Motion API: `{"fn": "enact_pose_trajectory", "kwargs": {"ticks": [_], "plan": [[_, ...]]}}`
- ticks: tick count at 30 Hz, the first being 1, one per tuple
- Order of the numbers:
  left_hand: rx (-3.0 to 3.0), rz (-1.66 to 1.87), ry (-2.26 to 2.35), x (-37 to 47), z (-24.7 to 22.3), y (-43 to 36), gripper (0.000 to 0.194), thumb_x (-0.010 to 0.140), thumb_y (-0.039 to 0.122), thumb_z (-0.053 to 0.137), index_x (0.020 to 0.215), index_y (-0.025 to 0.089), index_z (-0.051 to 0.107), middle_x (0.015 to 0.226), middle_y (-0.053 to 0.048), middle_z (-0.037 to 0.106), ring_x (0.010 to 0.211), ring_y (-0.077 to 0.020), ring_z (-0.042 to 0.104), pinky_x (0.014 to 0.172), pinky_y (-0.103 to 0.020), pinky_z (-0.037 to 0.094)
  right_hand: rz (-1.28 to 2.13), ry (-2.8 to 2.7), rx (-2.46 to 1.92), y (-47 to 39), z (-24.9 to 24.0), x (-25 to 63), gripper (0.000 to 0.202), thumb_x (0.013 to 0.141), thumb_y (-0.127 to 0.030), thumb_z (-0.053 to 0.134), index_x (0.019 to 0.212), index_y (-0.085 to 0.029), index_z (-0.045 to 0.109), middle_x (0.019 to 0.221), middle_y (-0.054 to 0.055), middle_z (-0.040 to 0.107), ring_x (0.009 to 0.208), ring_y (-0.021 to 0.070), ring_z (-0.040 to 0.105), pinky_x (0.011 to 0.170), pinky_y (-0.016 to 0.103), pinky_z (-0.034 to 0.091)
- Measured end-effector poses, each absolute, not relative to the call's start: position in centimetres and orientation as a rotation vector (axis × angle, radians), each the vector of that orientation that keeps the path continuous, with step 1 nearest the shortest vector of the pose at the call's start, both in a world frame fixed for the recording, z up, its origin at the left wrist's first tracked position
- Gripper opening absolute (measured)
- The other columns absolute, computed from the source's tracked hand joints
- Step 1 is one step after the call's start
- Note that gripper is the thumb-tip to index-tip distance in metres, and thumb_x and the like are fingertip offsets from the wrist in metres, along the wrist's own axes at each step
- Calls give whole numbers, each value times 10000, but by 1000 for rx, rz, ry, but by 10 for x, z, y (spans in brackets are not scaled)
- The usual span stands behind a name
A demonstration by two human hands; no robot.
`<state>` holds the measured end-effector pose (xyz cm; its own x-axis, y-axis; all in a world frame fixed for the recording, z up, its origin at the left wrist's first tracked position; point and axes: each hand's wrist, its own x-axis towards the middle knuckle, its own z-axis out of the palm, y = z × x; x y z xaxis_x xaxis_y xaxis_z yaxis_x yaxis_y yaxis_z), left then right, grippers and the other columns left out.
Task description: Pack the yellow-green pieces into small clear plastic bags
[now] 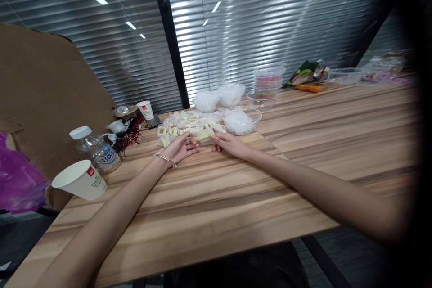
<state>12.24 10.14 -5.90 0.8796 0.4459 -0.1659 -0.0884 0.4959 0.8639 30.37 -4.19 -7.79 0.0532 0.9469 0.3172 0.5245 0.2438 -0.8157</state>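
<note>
A small clear plastic packet with something yellow inside is stretched between my two hands, just above the near edge of a pile. My left hand, with a bracelet at the wrist, is closed at the packet's left end, its other fingers loosely curled. At the right end, the thumb and fingers of my right hand pinch the packet. Behind them lies the pile of similar clear packets with yellow and pale contents. Right of the pile sits a clear round bowl holding white, translucent material.
Two white, rounded bundles and stacked clear tubs stand at the back. To the left are a paper cup, a plastic bottle, a smaller cup and red-black strands. A green pouch lies far right.
</note>
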Motion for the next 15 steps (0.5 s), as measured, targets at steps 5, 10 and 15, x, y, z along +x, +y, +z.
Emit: {"fn": "enact_pose_trajectory", "kwargs": {"ticks": [5, 10, 15], "plan": [[1007, 333, 387, 122, -60, 102, 190, 876, 294, 533, 928, 120, 592, 721, -70, 630, 741, -182, 654, 799, -357, 524, 587, -1603, -1398, -42, -77, 303, 522, 908, -589, 304, 813, -157, 582, 761, 42, 616, 683, 148, 551, 677, 265, 439], [1014, 331, 388, 122, -61, 103, 195, 881, 298, 527, 921, 121, 597, 723, -67, 631, 750, -182, 654, 802, -358, 524, 589, -1609, -1393, -43, -76, 303, 508, 909, -578, 316, 800, -157, 581, 741, 38, 605, 675, 149, 548, 668, 264, 436], [1006, 341, 400, 122, -61, 103, 205, 879, 299, 527, 926, 114, 603, 714, -73, 630, 740, -185, 653, 801, -368, 524, 594, -1606, -1403, -44, -74, 303, 520, 899, -593, 323, 788, -157, 584, 738, 39, 606, 676, 152, 547, 672, 267, 439]]}}
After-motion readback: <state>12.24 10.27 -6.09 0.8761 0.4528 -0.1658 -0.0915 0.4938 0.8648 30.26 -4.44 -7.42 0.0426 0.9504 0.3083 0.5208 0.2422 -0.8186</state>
